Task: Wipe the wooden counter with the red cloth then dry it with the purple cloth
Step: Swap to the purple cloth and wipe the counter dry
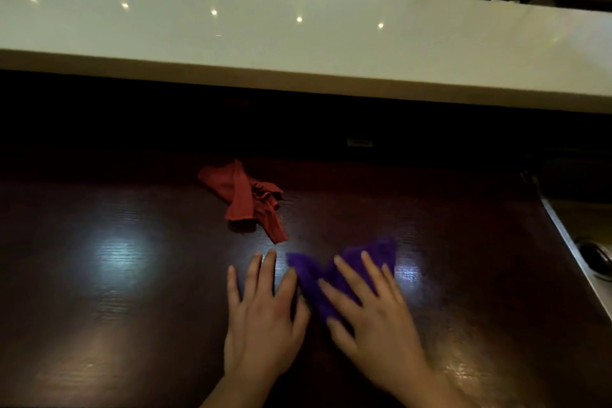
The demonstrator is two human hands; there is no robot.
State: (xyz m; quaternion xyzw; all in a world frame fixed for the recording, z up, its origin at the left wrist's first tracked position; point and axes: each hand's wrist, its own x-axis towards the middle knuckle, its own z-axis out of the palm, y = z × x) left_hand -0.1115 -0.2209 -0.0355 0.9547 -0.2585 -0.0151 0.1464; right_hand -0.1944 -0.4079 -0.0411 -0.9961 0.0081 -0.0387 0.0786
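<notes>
Left half of the surface (99, 275) is bare, wide open for passing. Mid-surface toward the far edge: crumpled red cloth (246, 200) in the way. Near edge, centre: 2 hands flat, left hand (261, 315) w/ spread fingers (268, 267), right hand (377, 318) atop purple cloth (331, 272). Right edge: dark mouse (596, 258) just off it. Overhanging white ledge (298, 53) blocks the far side.

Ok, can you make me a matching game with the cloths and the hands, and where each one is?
Things:
1. red cloth
2. purple cloth
3. left hand
4. right hand

Places:
A. flat on the bare wooden counter
B. spread out under a hand
C. pressing down on a cloth
D. crumpled up, farther back, with nothing touching it

Pairs: 1-D, 2-B, 3-A, 4-C
</notes>
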